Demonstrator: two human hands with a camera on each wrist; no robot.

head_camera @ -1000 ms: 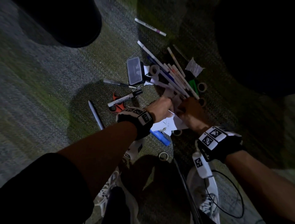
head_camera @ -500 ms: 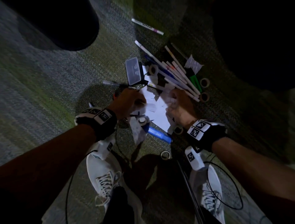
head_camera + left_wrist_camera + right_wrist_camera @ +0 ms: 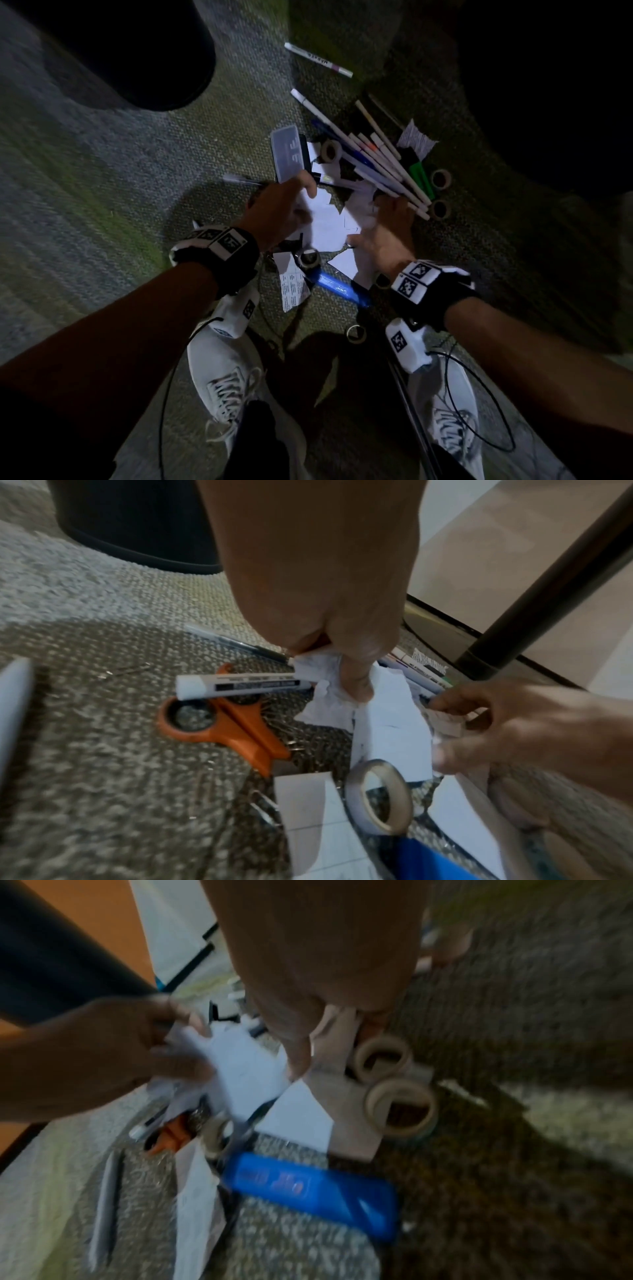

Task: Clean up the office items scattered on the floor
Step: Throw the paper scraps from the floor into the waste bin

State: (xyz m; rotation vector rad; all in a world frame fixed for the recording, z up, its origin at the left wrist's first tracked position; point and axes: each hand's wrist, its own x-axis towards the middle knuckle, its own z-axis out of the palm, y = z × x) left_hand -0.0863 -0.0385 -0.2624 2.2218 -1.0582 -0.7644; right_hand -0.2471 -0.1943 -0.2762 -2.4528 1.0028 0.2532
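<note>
We crouch over the pile on the floor [image 3: 102, 212], gathering paper first. Orange scissors [image 3: 232, 723] and a white marker [image 3: 240, 687] lie leftmost, untouched. Our left hand [image 3: 279, 214] has its fingers [image 3: 356, 685] curled, bunching crumpled paper scraps [image 3: 325, 696]. Our right hand [image 3: 383, 236] pinches a flat paper piece [image 3: 342, 1074], tape rolls [image 3: 400, 1110] just beside.

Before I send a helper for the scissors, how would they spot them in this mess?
Start at the black bin on the carpet, then look towards the person's left hand, which grips crumpled paper. The scissors lie just beside it, partly under a white marker. Their orange handles are the only orange there.
</note>
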